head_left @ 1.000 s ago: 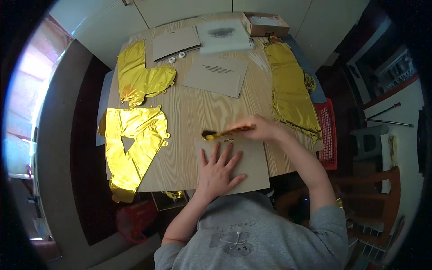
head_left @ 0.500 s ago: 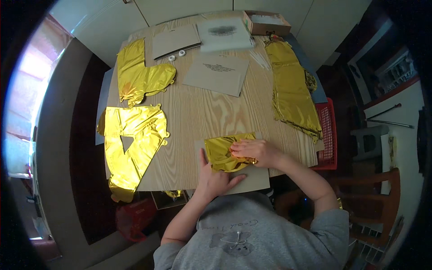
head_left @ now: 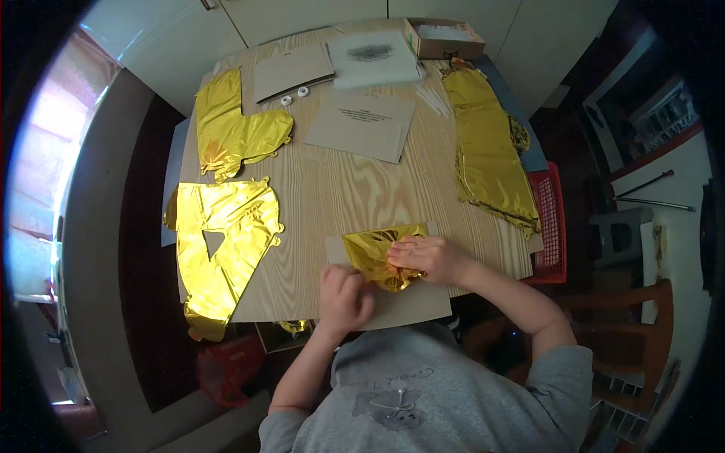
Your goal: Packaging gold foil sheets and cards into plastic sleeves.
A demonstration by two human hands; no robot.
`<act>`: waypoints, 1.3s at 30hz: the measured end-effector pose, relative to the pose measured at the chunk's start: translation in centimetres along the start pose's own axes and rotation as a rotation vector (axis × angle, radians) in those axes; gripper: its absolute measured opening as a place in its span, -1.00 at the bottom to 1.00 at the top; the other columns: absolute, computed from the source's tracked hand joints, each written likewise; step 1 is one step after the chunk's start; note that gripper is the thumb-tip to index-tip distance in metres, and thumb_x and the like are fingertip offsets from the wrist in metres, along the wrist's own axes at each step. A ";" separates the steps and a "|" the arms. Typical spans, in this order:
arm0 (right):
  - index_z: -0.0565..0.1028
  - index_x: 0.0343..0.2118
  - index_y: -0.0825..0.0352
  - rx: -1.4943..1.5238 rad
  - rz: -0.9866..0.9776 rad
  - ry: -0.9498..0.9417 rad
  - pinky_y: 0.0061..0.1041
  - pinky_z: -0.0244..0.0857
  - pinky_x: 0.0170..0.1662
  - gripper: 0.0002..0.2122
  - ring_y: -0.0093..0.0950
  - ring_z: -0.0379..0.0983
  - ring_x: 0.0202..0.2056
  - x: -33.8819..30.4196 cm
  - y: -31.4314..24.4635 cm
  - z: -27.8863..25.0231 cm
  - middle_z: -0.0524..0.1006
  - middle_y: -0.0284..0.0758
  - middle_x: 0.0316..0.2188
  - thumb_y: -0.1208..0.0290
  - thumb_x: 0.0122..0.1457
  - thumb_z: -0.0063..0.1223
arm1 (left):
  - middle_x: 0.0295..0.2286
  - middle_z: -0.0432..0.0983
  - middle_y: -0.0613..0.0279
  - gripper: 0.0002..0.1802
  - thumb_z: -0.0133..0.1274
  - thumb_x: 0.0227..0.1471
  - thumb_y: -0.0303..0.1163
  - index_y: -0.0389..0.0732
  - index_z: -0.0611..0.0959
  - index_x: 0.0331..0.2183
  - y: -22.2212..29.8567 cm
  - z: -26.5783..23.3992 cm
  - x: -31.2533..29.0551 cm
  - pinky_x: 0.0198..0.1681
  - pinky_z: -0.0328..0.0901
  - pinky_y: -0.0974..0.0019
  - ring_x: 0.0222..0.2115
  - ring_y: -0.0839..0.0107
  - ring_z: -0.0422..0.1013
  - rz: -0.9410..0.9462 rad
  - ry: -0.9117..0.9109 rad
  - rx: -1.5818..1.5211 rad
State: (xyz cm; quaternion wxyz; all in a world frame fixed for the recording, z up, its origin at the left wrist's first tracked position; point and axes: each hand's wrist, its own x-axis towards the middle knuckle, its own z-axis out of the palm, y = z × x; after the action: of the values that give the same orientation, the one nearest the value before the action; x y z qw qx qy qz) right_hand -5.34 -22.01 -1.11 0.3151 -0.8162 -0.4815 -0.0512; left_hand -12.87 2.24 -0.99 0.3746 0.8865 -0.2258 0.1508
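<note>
Grey short-sleeved T-shirt (head_left: pixel 483 396), darker bear-shaped print (head_left: pixel 370 411), white bow (head_left: pixel 398 405)

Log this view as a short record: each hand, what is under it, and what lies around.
Left hand: fingers curled by the gold foil piece's lower left edge; grip unclear
Right hand: fingers on the gold foil piece
Under foil: grey-beige board on wooden table
Table, left: foil shape with triangular hole; L-shaped foil beyond it
Table, right: long gold foil stack; red basket beside the table
Table, far side: open box; two small white rolls
</note>
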 end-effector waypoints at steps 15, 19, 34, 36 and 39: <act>0.60 -0.27 0.32 -0.084 -0.043 0.035 -0.39 0.40 0.02 -0.77 -0.44 0.54 -0.13 -0.1 -0.2 0.3 0.59 -0.28 -0.20 0.49 -0.04 0.11 | 0.15 0.20 -0.01 -0.32 -0.14 0.14 -0.02 -0.32 0.31 0.13 0.4 0.5 4.2 0.26 -0.15 -0.04 0.21 0.09 0.06 -0.103 -0.377 0.377; 0.59 -0.25 0.32 -0.066 -0.034 0.009 -0.38 0.40 0.02 -0.76 -0.44 0.54 -0.13 -0.4 -0.3 -0.1 0.59 -0.28 -0.19 0.51 -0.05 0.12 | 0.20 0.09 -0.02 -0.27 -0.19 0.14 0.02 -0.29 0.22 0.19 0.6 0.2 4.2 0.26 -0.20 -0.11 0.25 -0.03 -0.06 -0.114 -0.472 0.399; 0.34 0.06 0.47 -0.312 0.229 0.017 -0.26 0.09 0.22 -0.54 -0.23 0.25 0.15 2.5 -1.8 1.0 0.35 -0.07 0.09 0.27 0.17 -0.05 | 0.22 0.03 -0.03 -0.12 -0.15 0.06 0.18 -0.26 0.18 0.21 0.7 0.1 4.3 0.24 -0.22 -0.22 0.25 -0.10 -0.12 -0.105 -0.492 0.432; 0.32 0.07 0.50 -0.324 0.261 -0.023 -0.23 0.01 0.25 -0.52 -0.20 0.17 0.19 1.9 -2.2 2.1 0.30 -0.04 0.13 0.27 0.17 -0.06 | 0.22 0.03 -0.02 -0.13 -0.16 0.06 0.18 -0.26 0.18 0.21 0.4 0.1 4.1 0.24 -0.23 -0.23 0.25 -0.10 -0.12 -0.087 -0.487 0.440; 0.30 0.09 0.51 -0.321 0.292 -0.059 -0.23 -0.04 0.28 -0.50 -0.19 0.13 0.23 1.5 -2.5 2.2 0.26 -0.03 0.16 0.25 0.17 -0.05 | 0.22 0.03 -0.02 -0.13 -0.15 0.06 0.17 -0.27 0.18 0.21 0.3 0.0 4.0 0.24 -0.24 -0.23 0.26 -0.08 -0.12 -0.083 -0.490 0.439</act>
State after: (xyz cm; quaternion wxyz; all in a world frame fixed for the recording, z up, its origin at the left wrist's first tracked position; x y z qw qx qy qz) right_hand -7.05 -18.85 -1.11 0.1709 -0.9181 -0.3529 -0.0573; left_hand -9.56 0.87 0.92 0.1152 0.9644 -0.2350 -0.0375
